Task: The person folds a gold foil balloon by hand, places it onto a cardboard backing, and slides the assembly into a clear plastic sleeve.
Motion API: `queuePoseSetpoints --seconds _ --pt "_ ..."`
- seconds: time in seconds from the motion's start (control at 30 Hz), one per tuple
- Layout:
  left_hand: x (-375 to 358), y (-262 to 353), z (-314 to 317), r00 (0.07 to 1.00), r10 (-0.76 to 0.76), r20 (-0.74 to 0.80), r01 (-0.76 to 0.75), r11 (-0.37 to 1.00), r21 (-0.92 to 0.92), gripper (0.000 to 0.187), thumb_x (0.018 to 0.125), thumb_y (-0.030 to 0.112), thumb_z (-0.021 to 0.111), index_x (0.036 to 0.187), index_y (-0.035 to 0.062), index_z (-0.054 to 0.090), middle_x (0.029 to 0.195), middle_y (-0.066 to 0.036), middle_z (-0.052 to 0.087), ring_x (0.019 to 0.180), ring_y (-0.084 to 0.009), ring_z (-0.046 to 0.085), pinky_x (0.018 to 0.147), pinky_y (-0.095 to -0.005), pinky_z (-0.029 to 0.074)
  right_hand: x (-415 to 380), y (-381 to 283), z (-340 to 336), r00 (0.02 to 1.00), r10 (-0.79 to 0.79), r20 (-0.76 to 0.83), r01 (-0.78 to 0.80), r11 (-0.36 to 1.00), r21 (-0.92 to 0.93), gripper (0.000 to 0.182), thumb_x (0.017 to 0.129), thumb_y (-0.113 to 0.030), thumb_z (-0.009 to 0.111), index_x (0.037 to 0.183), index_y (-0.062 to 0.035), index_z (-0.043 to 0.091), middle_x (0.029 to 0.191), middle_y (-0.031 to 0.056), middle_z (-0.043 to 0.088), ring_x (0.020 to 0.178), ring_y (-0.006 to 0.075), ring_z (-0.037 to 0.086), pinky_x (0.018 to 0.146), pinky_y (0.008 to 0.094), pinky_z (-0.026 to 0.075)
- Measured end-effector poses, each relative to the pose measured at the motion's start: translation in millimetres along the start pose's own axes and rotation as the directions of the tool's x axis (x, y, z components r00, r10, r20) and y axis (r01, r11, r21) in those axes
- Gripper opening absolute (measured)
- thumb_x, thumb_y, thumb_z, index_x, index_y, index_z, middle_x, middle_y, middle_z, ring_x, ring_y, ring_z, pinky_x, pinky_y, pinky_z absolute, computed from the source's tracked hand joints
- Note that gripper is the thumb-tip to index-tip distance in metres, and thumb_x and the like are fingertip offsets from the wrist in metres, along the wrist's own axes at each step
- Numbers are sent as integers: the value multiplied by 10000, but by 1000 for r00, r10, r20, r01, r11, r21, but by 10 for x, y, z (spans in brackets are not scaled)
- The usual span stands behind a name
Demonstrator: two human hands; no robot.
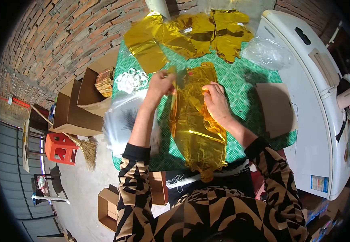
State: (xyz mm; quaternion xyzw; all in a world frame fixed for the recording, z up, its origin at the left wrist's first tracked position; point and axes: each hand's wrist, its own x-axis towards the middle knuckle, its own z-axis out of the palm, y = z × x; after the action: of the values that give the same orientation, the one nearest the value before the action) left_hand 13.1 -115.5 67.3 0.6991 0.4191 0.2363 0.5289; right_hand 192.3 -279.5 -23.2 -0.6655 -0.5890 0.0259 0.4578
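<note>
Gold foil (199, 141) being steadied mid-frame: R hand (217, 104) atop, can't tell grip; L hand (160, 85) curled, poss. pinching smth, blurred. Next move needs foil held flat.

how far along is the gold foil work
Looks done: the near gold foil balloon is laid out lengthwise. In hand: the right hand is on it, the left hand, blurred, by its far left edge. Perhaps left: the far foil balloons lie loose, outside the clear plastic bags; finished or waiting, I cannot tell.
</note>
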Motion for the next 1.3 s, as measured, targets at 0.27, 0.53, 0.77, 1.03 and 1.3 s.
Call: queuePoseSetpoints --seconds 0.27,0.53,0.77,1.03,1.3 --pt "103 204 766 967 30 254 33 970 -240 286 1026 269 661 855 57 573 610 -50 618 459 -127 550 430 -262 395 21 -35 -104 977 -203 -68 199 978 -65 216 988 -97 606 1192 -28 581 1175 161 602 1133 396 574 1028 484 447" --pt "132 16 850 948 80 309 -28 985 -168 283 1012 275 703 864 41 642 706 -37 636 564 -105 562 506 -263 435 15 -41 -52 994 94 -62 -81 979 185 211 919 -119 686 1023 -23 529 1015 170 582 995 371 558 858 465 469" --pt "-100 -247 692 856 516 -3 -499 828 255 261 1036 215 635 1161 -7 691 1099 -92 722 1025 -254 684 915 -381 533 -6 4 -22 988 134 -83 -124 985 120 278 927 -116 676 1040 23 464 978 276 559 953 485 554 821 533 456" --pt "-530 -569 711 730 652 206 -558 395 730 604 1056 316 581 1550 6 426 1636 -195 401 1552 -370 322 1258 -546 250 -5 -25 -27 970 238 -55 -222 954 200 318 885 -94 629 1131 33 472 1046 282 543 1026 487 533 898 548 453" --pt "-563 -720 807 734 641 226 -517 310 798 722 1065 485 511 1598 16 377 1657 -183 378 1554 -331 323 1264 -578 205 -27 4 -17 971 227 -81 -205 955 216 318 908 -37 579 1202 32 477 1100 298 562 1061 504 556 928 538 468"
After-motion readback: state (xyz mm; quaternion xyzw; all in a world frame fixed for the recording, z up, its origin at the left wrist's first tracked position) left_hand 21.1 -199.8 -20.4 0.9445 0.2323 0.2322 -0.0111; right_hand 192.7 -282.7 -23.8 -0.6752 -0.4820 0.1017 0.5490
